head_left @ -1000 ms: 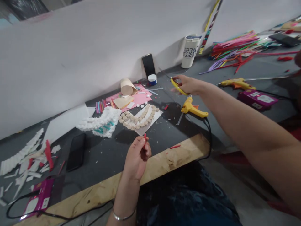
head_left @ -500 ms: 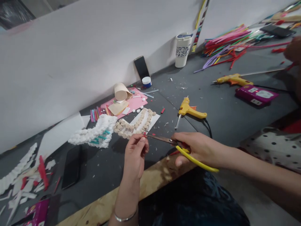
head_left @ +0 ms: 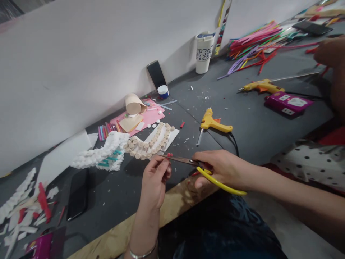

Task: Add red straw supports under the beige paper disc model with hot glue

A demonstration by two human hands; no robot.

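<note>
My left hand pinches a small red strip between thumb and fingers, just above the front of the dark grey table. My right hand grips yellow-handled scissors, with the metal blades reaching across to the red strip. The blades touch or nearly touch it, and I cannot tell which. Beyond my left hand lie rows of beige paper coils on white card. A yellow glue gun rests behind my right hand.
A white crumpled paper strip, pink paper, a black phone and paper scraps surround my hands. A co-worker's hand is at the far right, near a second glue gun and several pipe cleaners.
My right hand has come from the far side of the table to my left hand, bringing the scissors, whose blades now reach the red strip. The view has tilted slightly.
</note>
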